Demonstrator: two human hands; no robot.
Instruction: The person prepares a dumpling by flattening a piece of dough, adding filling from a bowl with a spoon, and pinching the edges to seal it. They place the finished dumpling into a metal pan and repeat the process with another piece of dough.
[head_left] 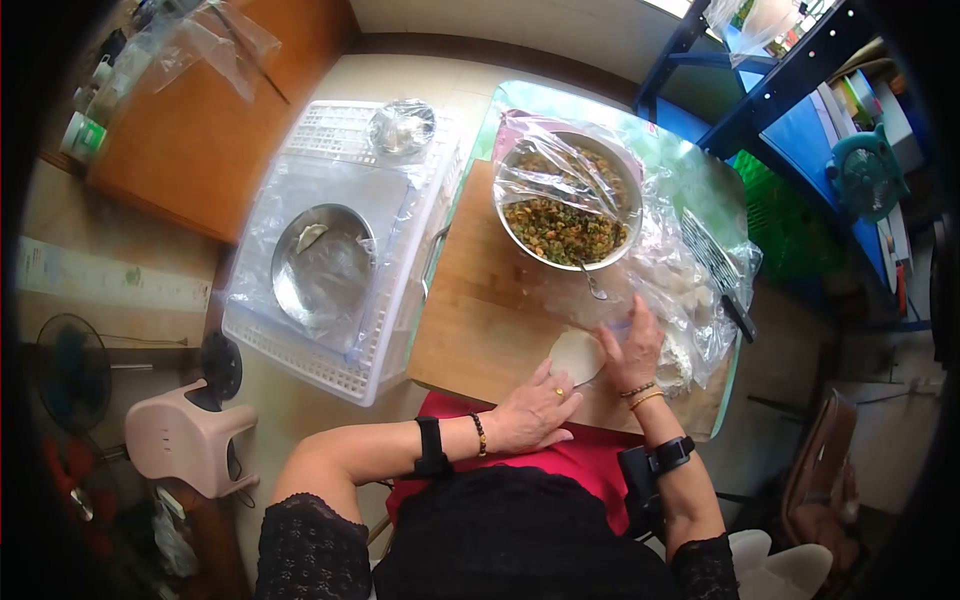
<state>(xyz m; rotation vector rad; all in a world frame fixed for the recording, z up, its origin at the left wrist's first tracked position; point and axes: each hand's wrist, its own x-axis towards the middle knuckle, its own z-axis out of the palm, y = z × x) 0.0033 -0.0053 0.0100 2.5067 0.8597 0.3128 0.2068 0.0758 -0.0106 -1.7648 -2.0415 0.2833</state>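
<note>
"Head view: what takes up the most room near the hands?"

"Desk, with a green top. Left of it stands a white basket, a sheet of clear plastic laid over part of it."

"And next in size?"

"Wooden board, lying on the desk. On its far part sits a big bowl of chopped filling, partly covered by clear film. To the right, more clear plastic lies over pale lumps, with a black-handled slotted tool resting on it. The steel bowl on the basket holds a pale piece near its rim."

"How is each grip?"

"Left hand: palm down, fingers stretched onto the near edge of the dough round, thumb held apart. Right hand: thumb and fingers spread, the thumb at the dough's right edge."

"Where exactly is that dough?"

"Flat on the board, between the two hands, nearer the person than the big bowl."

"Smallest thing?"

"Spoon handle, poking out over the big bowl's near rim."
</note>
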